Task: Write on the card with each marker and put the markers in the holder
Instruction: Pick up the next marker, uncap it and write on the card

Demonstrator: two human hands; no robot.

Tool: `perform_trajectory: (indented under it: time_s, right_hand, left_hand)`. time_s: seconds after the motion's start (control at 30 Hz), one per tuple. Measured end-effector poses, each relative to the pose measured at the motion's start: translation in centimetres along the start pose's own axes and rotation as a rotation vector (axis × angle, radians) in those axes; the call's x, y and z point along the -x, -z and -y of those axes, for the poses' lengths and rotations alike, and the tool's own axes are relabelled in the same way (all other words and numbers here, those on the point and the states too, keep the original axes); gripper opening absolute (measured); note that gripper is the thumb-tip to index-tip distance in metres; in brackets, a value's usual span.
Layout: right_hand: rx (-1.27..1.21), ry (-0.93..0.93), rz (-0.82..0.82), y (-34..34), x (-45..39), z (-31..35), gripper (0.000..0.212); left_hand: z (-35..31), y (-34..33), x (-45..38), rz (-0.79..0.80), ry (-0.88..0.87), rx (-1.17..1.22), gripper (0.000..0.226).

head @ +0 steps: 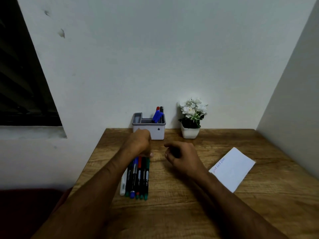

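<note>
Several markers [138,176] lie side by side on the wooden table [172,204], with a white one [123,185] at the left of the row. My left hand [139,142] is curled into a fist right over their far ends, its thumb tip by the green marker; I see nothing lifted in it. My right hand [179,156] hovers to the right, fingers loosely curled and apart, holding nothing. The grey holder [151,133] stands at the back against the wall with blue, red and black markers [158,114] in it. The white card [233,169], with blue writing along its left edge, lies right of my right hand.
A white pot of white flowers [189,131] stands right of the holder. Walls close the table at the back and the right. The table's left edge runs diagonally past the marker row, and a dark window [22,83] is at the far left.
</note>
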State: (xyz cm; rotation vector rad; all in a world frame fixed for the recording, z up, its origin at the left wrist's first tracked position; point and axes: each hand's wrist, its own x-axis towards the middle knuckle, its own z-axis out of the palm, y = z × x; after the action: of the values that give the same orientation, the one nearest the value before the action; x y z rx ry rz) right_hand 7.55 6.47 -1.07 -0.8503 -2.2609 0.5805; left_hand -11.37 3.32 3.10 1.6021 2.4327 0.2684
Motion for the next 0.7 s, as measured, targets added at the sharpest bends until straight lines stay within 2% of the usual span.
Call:
perform_trajectory:
  time_s: [0.13, 0.5, 0.7]
  right_hand:
    - [0.008, -0.002, 0.001, 0.3, 0.5, -0.2, 0.033]
    - [-0.011, -0.030, -0.020, 1.2, 1.2, -0.8, 0.033]
    - [-0.027, -0.047, -0.027, 1.5, 1.6, -1.3, 0.033]
  left_hand:
    - [-0.4, -0.6, 0.6, 0.050, 0.020, -0.052, 0.058]
    - [-2.3, -1.7, 0.6, 0.020, 0.017, 0.002, 0.048]
    - [-3.5, -2.2, 0.9, 0.025, 0.034, -0.094, 0.052]
